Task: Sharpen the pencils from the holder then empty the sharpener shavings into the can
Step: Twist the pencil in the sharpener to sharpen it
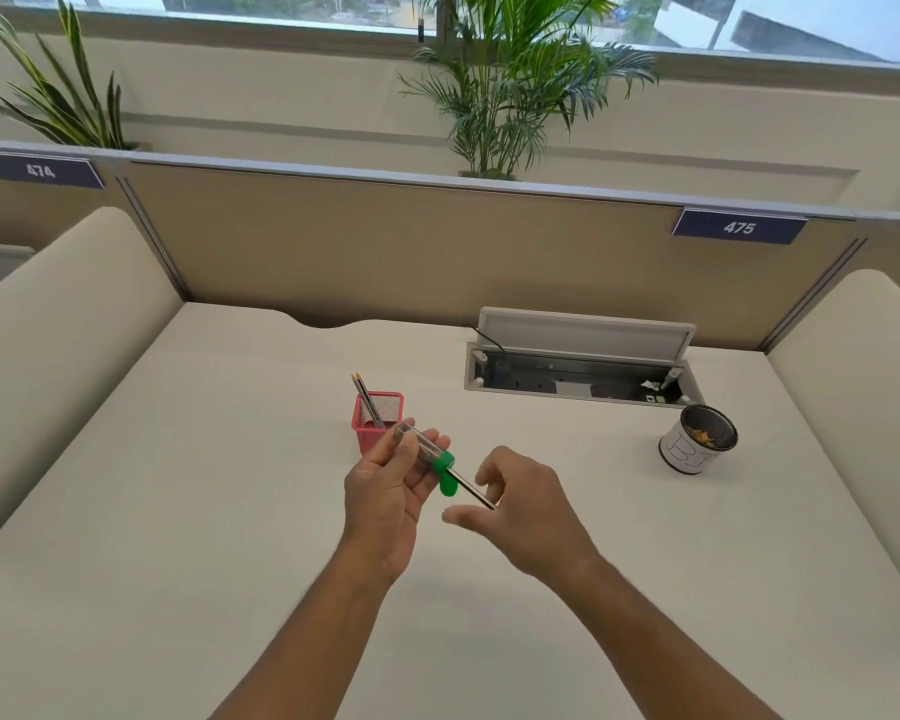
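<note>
My left hand (391, 491) grips a clear tube sharpener (421, 445) with a green cap above the middle of the desk. A dark pencil (471, 488) sticks out of the green end toward the right. My right hand (520, 504) hovers at the pencil's free end, thumb and fingers spread around it; whether they touch it is unclear. Just behind my left hand stands a pink mesh holder (372, 423) with two pencils (365, 402) leaning in it. A white can (694, 444) with shavings inside sits at the right.
An open cable hatch (583, 366) with its lid up lies in the desk behind the can. Padded dividers flank the desk on both sides, and a beige partition with label 475 (739, 228) closes the back.
</note>
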